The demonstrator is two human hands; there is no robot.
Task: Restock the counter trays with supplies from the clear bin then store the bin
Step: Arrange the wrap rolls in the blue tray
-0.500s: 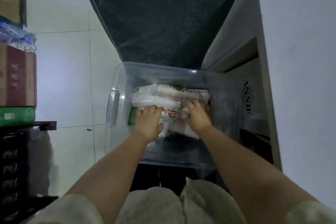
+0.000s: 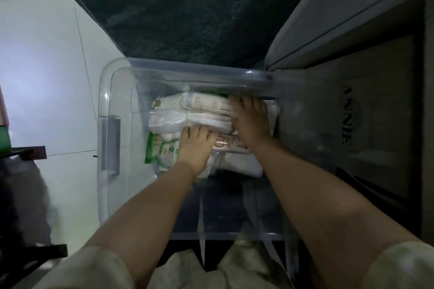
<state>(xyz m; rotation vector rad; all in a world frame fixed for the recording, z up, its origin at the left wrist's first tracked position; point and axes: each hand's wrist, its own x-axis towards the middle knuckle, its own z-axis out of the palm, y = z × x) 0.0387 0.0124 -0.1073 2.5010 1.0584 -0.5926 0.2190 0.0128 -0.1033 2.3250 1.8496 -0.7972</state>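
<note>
Both hands are down inside the clear bin (image 2: 110,110), which sits on the floor directly below the camera, its grey handle (image 2: 110,146) on the wall at 9 o'clock and a dark mat (image 2: 187,7) beyond its far rim at 12 o'clock. The supplies lie packed against the far end of the bin — white wrapped sleeves (image 2: 178,115) stacked across the top, a green-printed packet (image 2: 159,148) at the 9 o'clock edge of the pile, and a labelled packet (image 2: 232,144) between the two wrists. The left hand (image 2: 196,145) lies palm-down with its fingers curled over the near edge of the white sleeves; the right hand (image 2: 251,121) is spread flat over the sleeves' 3 o'clock end, fingertips reaching toward the far wall. Neither grip has closed round anything that shows: the left looks half-curled and pressing, the right is open and flat, and whether either has actual hold of a sleeve I cannot tell, since the palms cover the contact. No counter trays are in view. By my reading this is the picking step, gathering stock before any restocking — the bin is nowhere near ready to store. The next move calls for the fingers to hook under one bundle from both ends and lift it straight up clear of the rim, without dragging the loose packets beneath.
</note>
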